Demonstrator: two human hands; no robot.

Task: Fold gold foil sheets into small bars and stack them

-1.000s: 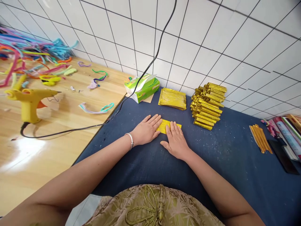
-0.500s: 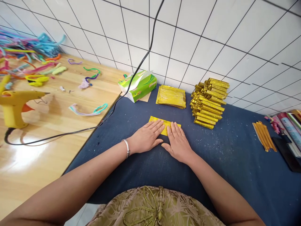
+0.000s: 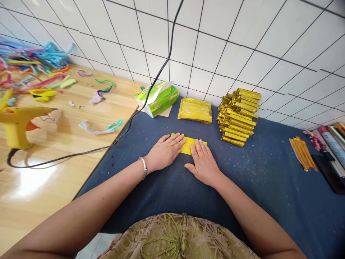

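Left hand (image 3: 163,154), fingers slightly spread, has shifted toward left edge of worktop (image 3: 242,187), baring more gold paper (image 3: 186,147) beside right hand's (image 3: 206,167) flat, nearly closed-up fingers.

Honestly, no text can be made out here. Tiny print-like marks can be seen on the green box (image 3: 165,101) around 11 o'clock and on the books (image 3: 332,144) around 3 o'clock, but they're too small and blurry to be read.
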